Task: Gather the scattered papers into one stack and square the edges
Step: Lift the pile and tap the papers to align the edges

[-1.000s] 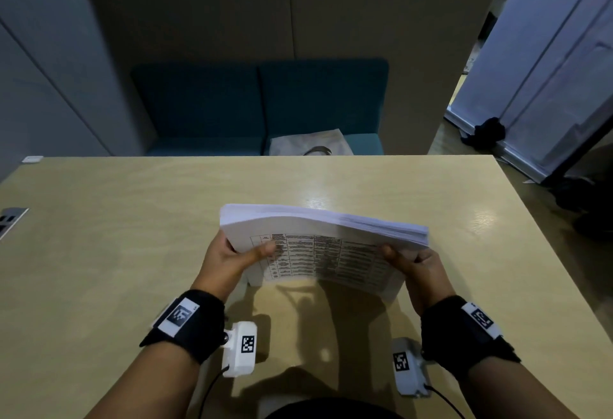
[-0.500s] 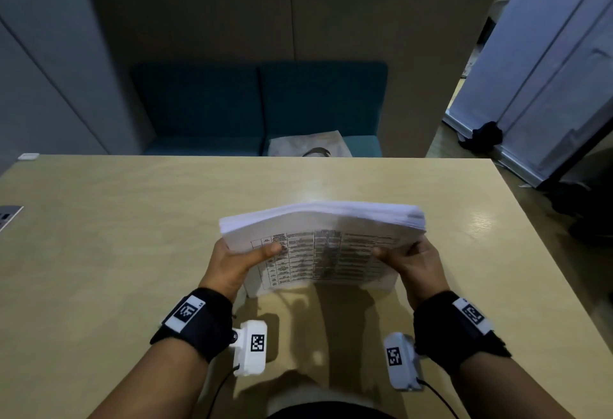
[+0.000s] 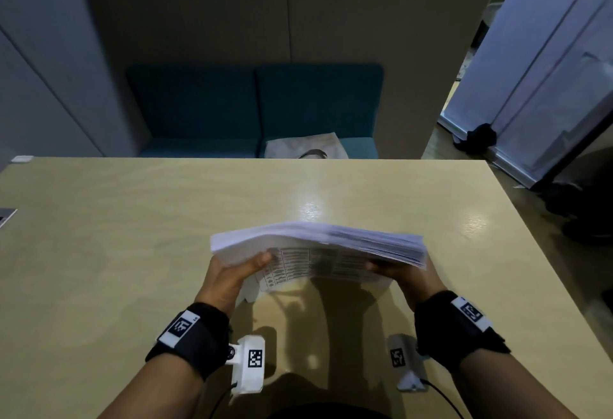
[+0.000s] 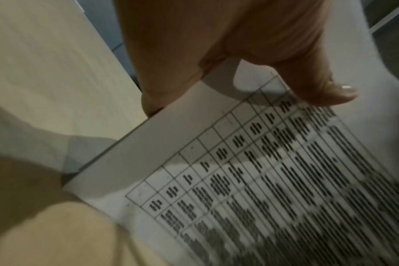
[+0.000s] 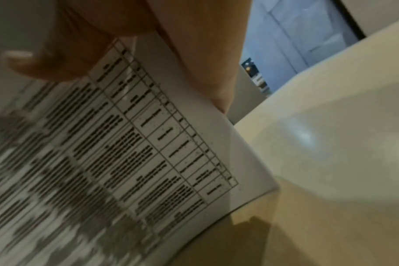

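Pale wooden table (image 3: 132,253) lower frame: left hand (image 3: 229,276) and right hand (image 3: 406,277) are gripping thick white printed paper stack (image 3: 318,243); loosen grip while tapping so the fanned right edge settles.

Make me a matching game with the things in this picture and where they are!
Things:
1. paper stack
2. left hand
3. grey bag
4. wooden table

Places:
A. on the blue sofa seat
B. under both hands
C. held up on edge between two hands
D. gripping the stack's left end

Pairs: 1-C, 2-D, 3-A, 4-B
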Action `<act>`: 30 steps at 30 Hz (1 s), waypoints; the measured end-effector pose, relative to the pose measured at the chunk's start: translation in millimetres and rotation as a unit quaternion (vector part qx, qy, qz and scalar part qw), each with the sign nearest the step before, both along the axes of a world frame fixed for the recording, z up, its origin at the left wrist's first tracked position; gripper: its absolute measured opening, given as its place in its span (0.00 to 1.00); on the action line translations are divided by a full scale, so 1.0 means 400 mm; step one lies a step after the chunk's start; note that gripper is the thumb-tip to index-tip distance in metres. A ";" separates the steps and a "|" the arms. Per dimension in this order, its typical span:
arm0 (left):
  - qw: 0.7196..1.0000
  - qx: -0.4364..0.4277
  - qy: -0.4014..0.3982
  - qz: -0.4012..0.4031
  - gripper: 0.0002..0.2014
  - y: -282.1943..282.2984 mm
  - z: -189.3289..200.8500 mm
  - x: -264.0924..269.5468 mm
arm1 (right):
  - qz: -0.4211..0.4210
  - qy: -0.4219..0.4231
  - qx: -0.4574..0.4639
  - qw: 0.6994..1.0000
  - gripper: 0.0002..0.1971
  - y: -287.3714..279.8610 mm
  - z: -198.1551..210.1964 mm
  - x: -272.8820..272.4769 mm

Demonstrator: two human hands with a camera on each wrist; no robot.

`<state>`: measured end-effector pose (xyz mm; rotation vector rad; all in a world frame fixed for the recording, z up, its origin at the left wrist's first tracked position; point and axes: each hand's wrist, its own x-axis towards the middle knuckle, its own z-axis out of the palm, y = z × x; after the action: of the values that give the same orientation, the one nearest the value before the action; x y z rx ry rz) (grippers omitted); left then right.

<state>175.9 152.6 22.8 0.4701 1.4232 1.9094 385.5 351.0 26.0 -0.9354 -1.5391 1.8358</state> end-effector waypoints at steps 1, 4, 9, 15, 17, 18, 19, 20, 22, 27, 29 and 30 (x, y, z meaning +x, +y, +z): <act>1.000 -0.003 0.008 -0.003 0.40 0.000 0.002 0.001 | -0.011 -0.008 0.000 1.000 0.29 0.003 -0.001 0.000; 1.000 -0.005 0.019 0.000 0.41 0.012 0.006 0.005 | -0.051 -0.001 -0.002 0.999 0.26 0.006 0.007 -0.009; 0.997 0.013 0.040 0.059 0.37 0.028 0.030 -0.020 | -0.063 0.005 0.017 0.998 0.16 -0.014 0.058 -0.038; 0.998 -0.007 0.056 0.033 0.41 0.011 0.020 -0.026 | -0.067 0.000 0.023 0.998 0.15 -0.024 0.072 -0.033; 0.997 -0.018 0.061 0.038 0.43 0.016 0.022 -0.019 | -0.068 0.005 0.023 0.997 0.13 -0.028 0.075 -0.035; 0.997 -0.017 0.062 0.044 0.43 0.017 0.025 -0.022 | -0.072 0.014 0.021 0.997 0.13 -0.027 0.081 -0.035; 0.997 -0.016 0.062 0.047 0.42 0.016 0.029 -0.025 | -0.073 0.023 0.022 0.997 0.12 -0.026 0.088 -0.032; 0.997 -0.015 0.064 0.047 0.42 0.016 0.033 -0.029 | -0.069 0.030 0.030 0.997 0.11 -0.023 0.094 -0.029; 0.997 -0.017 0.068 0.037 0.42 0.012 0.029 -0.037 | -0.056 0.033 0.052 0.996 0.11 -0.019 0.109 -0.016; 0.997 -0.065 0.041 0.000 0.40 0.013 -0.035 -0.045 | -0.027 -0.136 0.355 0.925 0.14 0.000 0.159 -0.001; 0.995 -0.090 0.032 -0.002 0.38 0.011 -0.061 -0.045 | 0.033 -0.300 0.563 0.769 0.10 -0.019 0.197 -0.026; 0.995 -0.095 0.031 -0.001 0.34 0.009 -0.070 -0.044 | 0.070 -0.365 0.608 0.701 0.08 -0.035 0.213 -0.046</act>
<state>158.3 156.3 -5.1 0.4424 1.6259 1.7495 367.1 336.9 111.4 -0.8151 -2.7162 0.0659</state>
